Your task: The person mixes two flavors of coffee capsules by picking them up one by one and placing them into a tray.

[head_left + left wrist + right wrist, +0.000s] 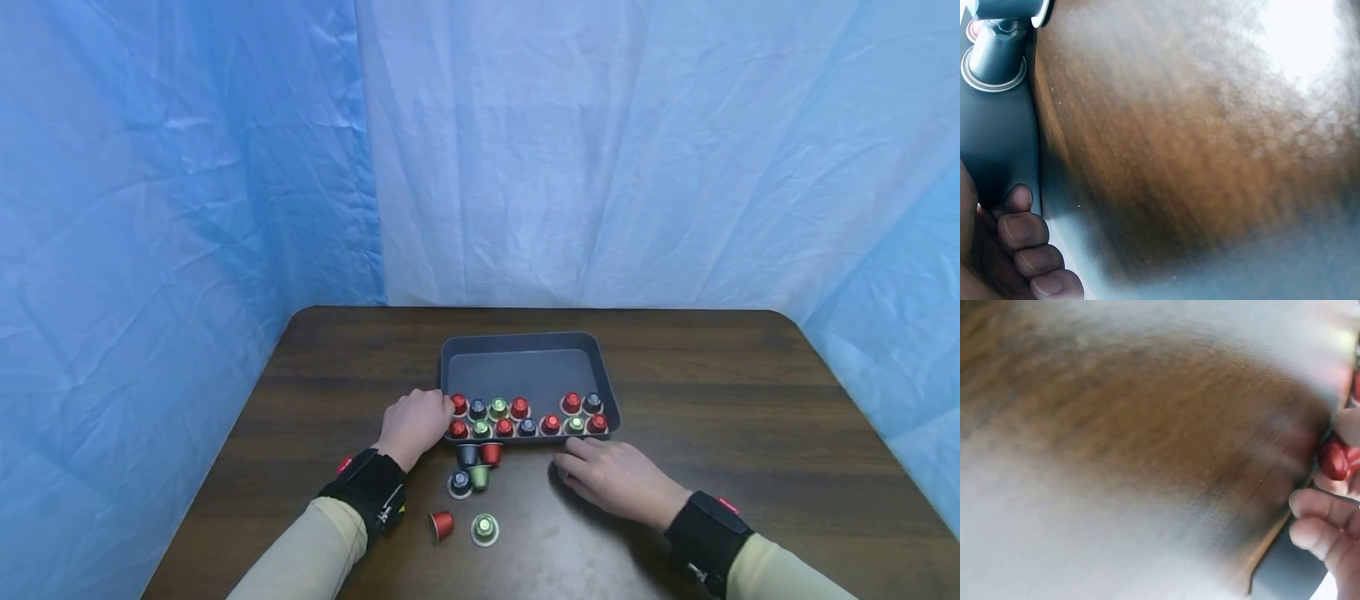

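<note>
My left hand [416, 423] grips the left rim of the dark grey baking tray [517, 348]; its fingers [1025, 229] are curled in the left wrist view. Beside its fingertips stands a red coffee capsule [458, 406]. At the tray's front edge, my right hand [617, 477] pinches a red coffee capsule [1335, 460] between thumb and finger; the head view hides this one. Two rows of red, green and dark capsules line the front of the tray, with a gap in the rear row between a red capsule [520, 407] and another red capsule [572, 403].
In front of the tray on the brown table [697, 367] are loose capsules: a dark one [467, 455], a red one [491, 454] and a green one [478, 477]. Closer to me, a red capsule [442, 525] lies tipped near an upright green capsule [485, 528]. Blue cloth [525, 167] hangs around.
</note>
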`<state>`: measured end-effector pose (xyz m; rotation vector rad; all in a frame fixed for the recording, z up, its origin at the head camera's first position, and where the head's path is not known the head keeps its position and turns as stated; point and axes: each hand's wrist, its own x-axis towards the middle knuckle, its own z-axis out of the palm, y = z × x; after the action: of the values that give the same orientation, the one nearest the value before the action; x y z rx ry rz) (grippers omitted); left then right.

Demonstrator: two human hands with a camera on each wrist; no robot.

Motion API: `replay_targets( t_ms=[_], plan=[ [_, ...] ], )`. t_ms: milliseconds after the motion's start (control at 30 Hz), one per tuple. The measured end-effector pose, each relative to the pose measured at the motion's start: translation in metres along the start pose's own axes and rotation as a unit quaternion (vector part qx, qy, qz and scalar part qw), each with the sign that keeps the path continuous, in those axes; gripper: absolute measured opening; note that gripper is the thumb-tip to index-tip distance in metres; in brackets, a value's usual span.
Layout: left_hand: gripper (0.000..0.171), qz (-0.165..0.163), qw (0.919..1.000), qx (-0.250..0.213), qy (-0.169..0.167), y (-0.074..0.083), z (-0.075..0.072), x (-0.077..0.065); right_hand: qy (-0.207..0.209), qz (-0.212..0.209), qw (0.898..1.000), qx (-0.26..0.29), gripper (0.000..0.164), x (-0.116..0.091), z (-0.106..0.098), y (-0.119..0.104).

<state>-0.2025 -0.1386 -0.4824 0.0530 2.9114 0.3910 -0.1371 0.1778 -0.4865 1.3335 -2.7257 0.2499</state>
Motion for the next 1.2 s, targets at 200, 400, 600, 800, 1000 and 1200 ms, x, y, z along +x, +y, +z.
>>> replay_targets(
  t_ms=[200, 400, 600, 800, 1000, 1200],
  plan=[
    [0.03, -0.003, 1.0, -0.002, -0.004, 0.0, 0.0, 0.0, 0.006, 0.007, 1.0, 0.029, 0.037, 0.001, -0.006, -0.001],
    [0.03, -0.009, 0.9998, -0.015, -0.009, 0.0, 0.001, 0.0, 0.012, 0.016, 0.997, 0.081, 0.034, 0.002, -0.014, -0.003],
    [0.029, -0.002, 0.9998, -0.02, -0.006, 0.0, 0.0, 0.0, 0.046, -0.019, 0.997, 0.063, 0.05, 0.001, -0.016, -0.002],
    [0.03, -0.01, 0.9996, -0.027, -0.006, 0.001, -0.001, -0.001, 0.051, -0.011, 0.998, 0.04, 0.062, 0.004, -0.021, -0.002],
    [0.031, -0.011, 0.9997, -0.022, -0.001, 0.001, -0.001, -0.001, -0.012, 0.072, 0.993, 0.088, 0.045, 0.009, -0.032, -0.003],
    [0.033, -0.015, 0.9995, -0.028, 0.002, 0.0, 0.0, 0.0, 0.002, 0.052, 0.997, 0.061, 0.036, 0.012, -0.038, 0.0]
  ],
)
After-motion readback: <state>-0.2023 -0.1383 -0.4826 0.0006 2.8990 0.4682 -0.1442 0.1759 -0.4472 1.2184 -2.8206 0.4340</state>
